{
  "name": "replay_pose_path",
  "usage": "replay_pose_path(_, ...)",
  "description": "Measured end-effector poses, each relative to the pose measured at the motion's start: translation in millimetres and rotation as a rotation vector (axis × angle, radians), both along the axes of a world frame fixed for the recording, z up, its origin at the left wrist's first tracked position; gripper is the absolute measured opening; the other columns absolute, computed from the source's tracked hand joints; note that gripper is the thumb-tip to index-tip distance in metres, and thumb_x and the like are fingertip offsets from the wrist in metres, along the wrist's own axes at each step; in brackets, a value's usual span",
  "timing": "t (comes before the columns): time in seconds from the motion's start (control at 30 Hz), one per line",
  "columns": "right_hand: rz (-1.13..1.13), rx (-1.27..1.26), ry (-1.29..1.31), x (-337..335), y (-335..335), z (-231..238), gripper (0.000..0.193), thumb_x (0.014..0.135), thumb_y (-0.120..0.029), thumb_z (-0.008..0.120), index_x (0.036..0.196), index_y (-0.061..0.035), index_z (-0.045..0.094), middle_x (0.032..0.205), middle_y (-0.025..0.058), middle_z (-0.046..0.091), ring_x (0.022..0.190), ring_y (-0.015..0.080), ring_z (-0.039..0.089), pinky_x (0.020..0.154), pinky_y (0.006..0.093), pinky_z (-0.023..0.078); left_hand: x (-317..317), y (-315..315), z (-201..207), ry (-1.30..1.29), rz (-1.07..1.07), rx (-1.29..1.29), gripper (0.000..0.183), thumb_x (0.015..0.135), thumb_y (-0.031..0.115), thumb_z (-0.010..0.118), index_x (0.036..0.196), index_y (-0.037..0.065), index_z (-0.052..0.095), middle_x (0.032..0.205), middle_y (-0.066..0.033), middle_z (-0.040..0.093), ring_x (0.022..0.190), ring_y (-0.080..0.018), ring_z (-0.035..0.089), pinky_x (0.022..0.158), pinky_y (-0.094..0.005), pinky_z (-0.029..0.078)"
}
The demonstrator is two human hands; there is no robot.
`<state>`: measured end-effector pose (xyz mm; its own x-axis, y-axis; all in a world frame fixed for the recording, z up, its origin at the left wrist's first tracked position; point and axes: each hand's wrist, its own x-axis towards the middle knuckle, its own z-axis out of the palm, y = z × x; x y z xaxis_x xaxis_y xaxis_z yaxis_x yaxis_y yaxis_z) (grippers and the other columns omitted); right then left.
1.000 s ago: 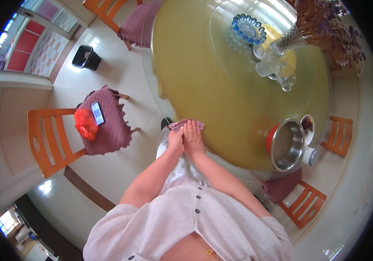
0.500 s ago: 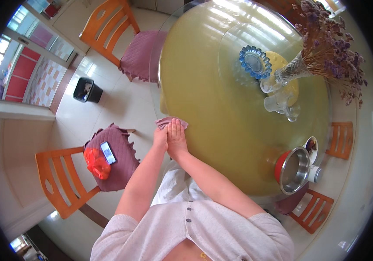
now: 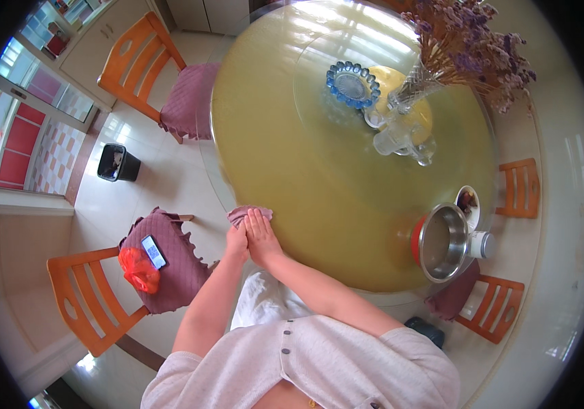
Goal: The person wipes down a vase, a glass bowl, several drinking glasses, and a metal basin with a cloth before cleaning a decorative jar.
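A dusty-pink cloth point(image 3: 236, 215) lies at the near left edge of the round table, under both my hands. My left hand point(image 3: 236, 240) is closed on the cloth's near side, its fingers partly hidden. Beside it, touching, my right hand point(image 3: 260, 237) lies flat over the cloth with its fingers stretched forward. The tabletop point(image 3: 305, 184) is yellowish-green under a clear, glossy cover.
At the table's right stand a steel bowl point(image 3: 444, 243), a white dish point(image 3: 469, 204) and a white jar point(image 3: 483, 245). Farther back are a blue glass dish point(image 3: 352, 85), clear glassware point(image 3: 394, 136) and dried flowers point(image 3: 469, 48). A chair point(image 3: 169, 266) holds a phone point(image 3: 154, 251) and a red bag point(image 3: 139, 270).
My view has turned, so the table's things appear farther left. Both hands stay together on the cloth at the table's edge, a little lower and farther left in the picture.
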<state>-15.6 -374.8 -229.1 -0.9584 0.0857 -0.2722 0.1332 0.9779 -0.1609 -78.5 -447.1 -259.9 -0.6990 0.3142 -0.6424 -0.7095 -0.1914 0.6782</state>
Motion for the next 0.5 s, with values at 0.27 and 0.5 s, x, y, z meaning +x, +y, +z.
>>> replay_pose_path(0.27, 0.075, 0.09, 0.198, 132.5, 20.1, -19.6, 0.061, 0.091, -0.023, 0.039, 0.144, 0.0025, 0.025, 0.155, 0.0171, 0.015, 0.144, 0.032, 0.011, 0.117, 0.0419, 0.007, 126.5, 16.1, 21.3, -0.095, -0.03, -0.115, 0.027, 0.095, 0.022, 0.052, 0.114, 0.005, 0.06, 0.104, -0.004, 0.064, 0.09, -0.0135, 0.062, 0.071, -0.0269, 0.05)
replay_pose_path(0.5, 0.045, 0.036, 0.41, 221.4, 47.8, -32.9, 0.06, 0.089, -0.024, 0.046, 0.142, -0.0024, 0.031, 0.151, 0.0133, 0.028, 0.141, 0.0263, 0.024, 0.116, 0.0392, 0.017, 212.3, 32.5, 5.7, -0.155, -0.132, -0.121, 0.032, 0.096, 0.028, 0.051, 0.12, 0.007, 0.055, 0.11, -0.0027, 0.062, 0.095, -0.0142, 0.061, 0.069, -0.0281, 0.051)
